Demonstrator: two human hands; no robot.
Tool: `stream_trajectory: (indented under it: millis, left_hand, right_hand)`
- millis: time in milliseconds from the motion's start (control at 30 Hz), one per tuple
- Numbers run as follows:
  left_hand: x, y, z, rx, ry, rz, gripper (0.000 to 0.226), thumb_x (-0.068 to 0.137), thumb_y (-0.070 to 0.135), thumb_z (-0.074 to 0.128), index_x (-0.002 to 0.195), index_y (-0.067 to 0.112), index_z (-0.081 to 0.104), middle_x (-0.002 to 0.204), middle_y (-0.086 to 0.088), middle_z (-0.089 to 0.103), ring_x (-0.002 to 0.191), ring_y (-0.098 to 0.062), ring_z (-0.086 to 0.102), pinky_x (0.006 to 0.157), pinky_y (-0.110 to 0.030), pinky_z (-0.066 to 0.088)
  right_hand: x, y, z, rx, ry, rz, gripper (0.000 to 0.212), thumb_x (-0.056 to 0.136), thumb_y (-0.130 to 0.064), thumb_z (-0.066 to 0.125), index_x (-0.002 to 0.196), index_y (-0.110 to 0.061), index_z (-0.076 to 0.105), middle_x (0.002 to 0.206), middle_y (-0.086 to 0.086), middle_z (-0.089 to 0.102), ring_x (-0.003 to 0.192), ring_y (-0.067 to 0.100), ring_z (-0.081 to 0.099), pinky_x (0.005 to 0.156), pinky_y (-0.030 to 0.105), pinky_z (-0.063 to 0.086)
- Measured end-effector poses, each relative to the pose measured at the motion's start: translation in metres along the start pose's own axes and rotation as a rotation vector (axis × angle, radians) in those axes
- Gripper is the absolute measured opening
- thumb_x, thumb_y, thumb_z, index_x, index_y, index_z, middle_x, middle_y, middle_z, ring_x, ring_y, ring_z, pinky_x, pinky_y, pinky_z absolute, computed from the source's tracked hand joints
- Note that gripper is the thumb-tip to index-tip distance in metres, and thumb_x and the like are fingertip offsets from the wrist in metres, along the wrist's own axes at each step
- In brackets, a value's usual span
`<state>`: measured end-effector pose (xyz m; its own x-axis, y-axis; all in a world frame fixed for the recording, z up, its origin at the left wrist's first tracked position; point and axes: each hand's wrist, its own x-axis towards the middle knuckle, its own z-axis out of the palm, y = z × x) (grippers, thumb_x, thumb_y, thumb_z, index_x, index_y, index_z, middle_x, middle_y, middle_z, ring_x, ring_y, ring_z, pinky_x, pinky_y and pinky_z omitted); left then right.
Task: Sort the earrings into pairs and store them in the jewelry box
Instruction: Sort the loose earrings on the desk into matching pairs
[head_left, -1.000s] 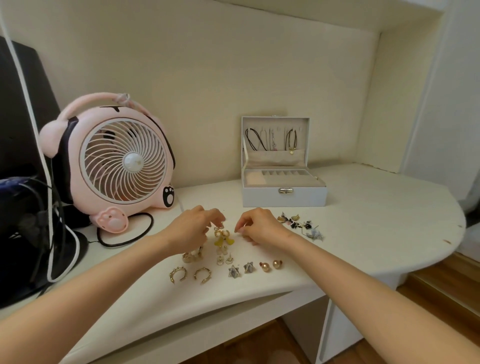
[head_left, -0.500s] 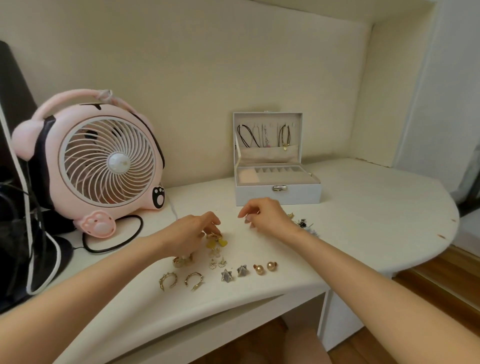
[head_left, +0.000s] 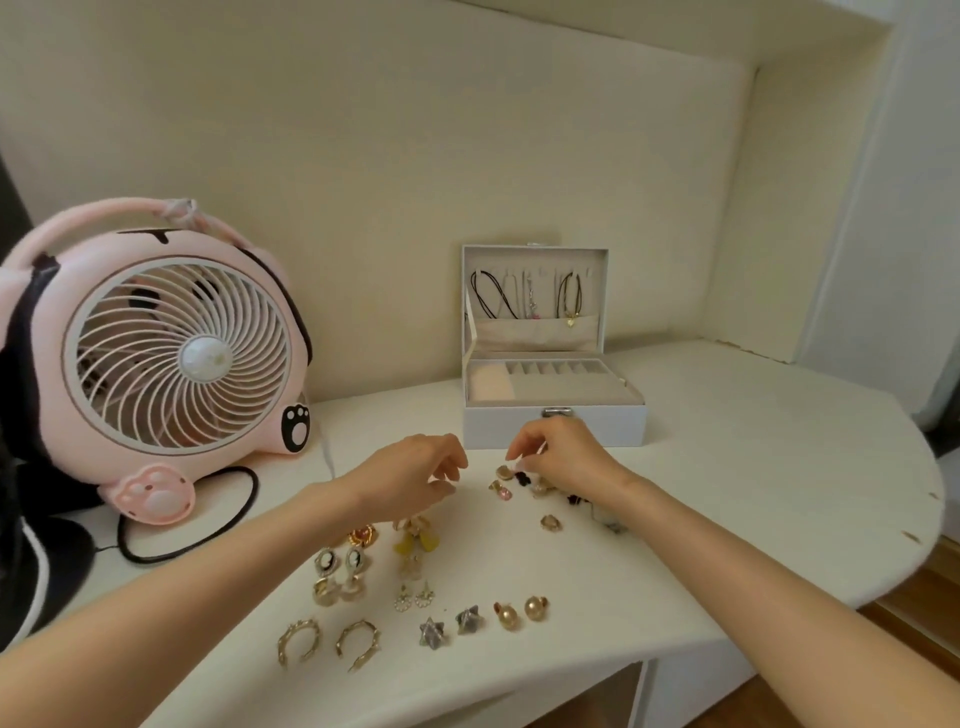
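The white jewelry box (head_left: 555, 422) stands open at the back of the desk, necklaces hanging in its lid. Pairs lie in rows near the front edge: gold hoops (head_left: 300, 642), silver stars (head_left: 432, 632), gold balls (head_left: 507, 616), cameo earrings (head_left: 327, 561), small flower studs (head_left: 413, 598) and yellow drop earrings (head_left: 415, 541). A loose pile of unsorted earrings (head_left: 501, 488) lies in front of the box. My left hand (head_left: 410, 480) hovers with fingers loosely curled, holding nothing. My right hand (head_left: 563, 457) curls over the pile, fingertips down among the earrings; a grip is not visible.
A pink desk fan (head_left: 176, 353) stands at the left, its black cable (head_left: 228, 525) looping over the desk. One gold earring (head_left: 550, 522) lies apart from the pile. The white desk (head_left: 753, 467) curves away at the right edge, with wooden floor below.
My left hand has let go of the yellow drop earrings and lifted away from them. My right hand has moved back to the loose pile in front of the box.
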<state>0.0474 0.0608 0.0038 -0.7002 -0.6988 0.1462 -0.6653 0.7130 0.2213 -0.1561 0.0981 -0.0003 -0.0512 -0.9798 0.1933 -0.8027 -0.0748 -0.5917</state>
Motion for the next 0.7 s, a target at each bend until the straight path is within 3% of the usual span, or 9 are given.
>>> stream_trajectory:
  millis: [133,333,400,533,700]
  left_hand:
    - [0.020,0.004,0.009,-0.004,0.024,-0.009,0.016,0.089,0.018,0.056,0.104,0.016,0.055,0.104,0.002,0.060,0.093,-0.012,0.052,0.082,-0.026,0.046]
    - [0.045,0.006,0.021,-0.103,-0.047,0.022,0.019,0.085,0.023,0.064,0.103,0.020,0.058,0.100,0.003,0.055,0.089,-0.010,0.052,0.081,-0.025,0.046]
    - [0.049,0.006,0.025,-0.116,-0.085,0.040,0.019,0.083,0.033,0.066,0.099,0.024,0.060,0.097,0.006,0.052,0.089,-0.010,0.052,0.079,-0.024,0.045]
    - [0.050,0.003,0.031,-0.113,-0.087,0.068,0.011,0.083,0.037,0.065,0.083,0.031,0.056,0.087,0.015,0.046,0.082,-0.003,0.047,0.068,-0.012,0.036]
    - [0.048,-0.006,0.014,-0.139,-0.079,0.066,0.007,0.087,0.020,0.060,0.085,0.024,0.055,0.086,0.012,0.061,0.076,0.000,0.055,0.063,-0.006,0.039]
  right_hand:
    - [0.008,0.015,-0.007,-0.041,0.048,0.013,0.019,0.087,-0.005,0.058,0.091,-0.019,0.071,0.096,-0.004,0.061,0.087,0.009,0.055,0.080,0.023,0.047]
    - [0.018,0.027,-0.011,-0.045,-0.010,-0.024,0.018,0.086,-0.008,0.062,0.090,-0.022,0.071,0.093,-0.005,0.062,0.078,0.004,0.051,0.078,0.022,0.045]
    - [0.021,0.024,-0.006,-0.037,-0.055,-0.058,0.019,0.087,-0.010,0.061,0.093,-0.023,0.071,0.092,-0.006,0.061,0.077,0.005,0.051,0.074,0.022,0.047]
    - [0.026,0.019,0.002,0.008,-0.133,-0.087,0.016,0.085,-0.018,0.066,0.099,-0.023,0.070,0.087,-0.014,0.055,0.073,0.008,0.053,0.045,0.008,0.043]
    - [0.031,0.017,0.008,-0.098,-0.123,-0.142,0.016,0.079,-0.031,0.072,0.093,-0.023,0.072,0.085,-0.011,0.060,0.067,-0.001,0.050,0.056,0.013,0.034]
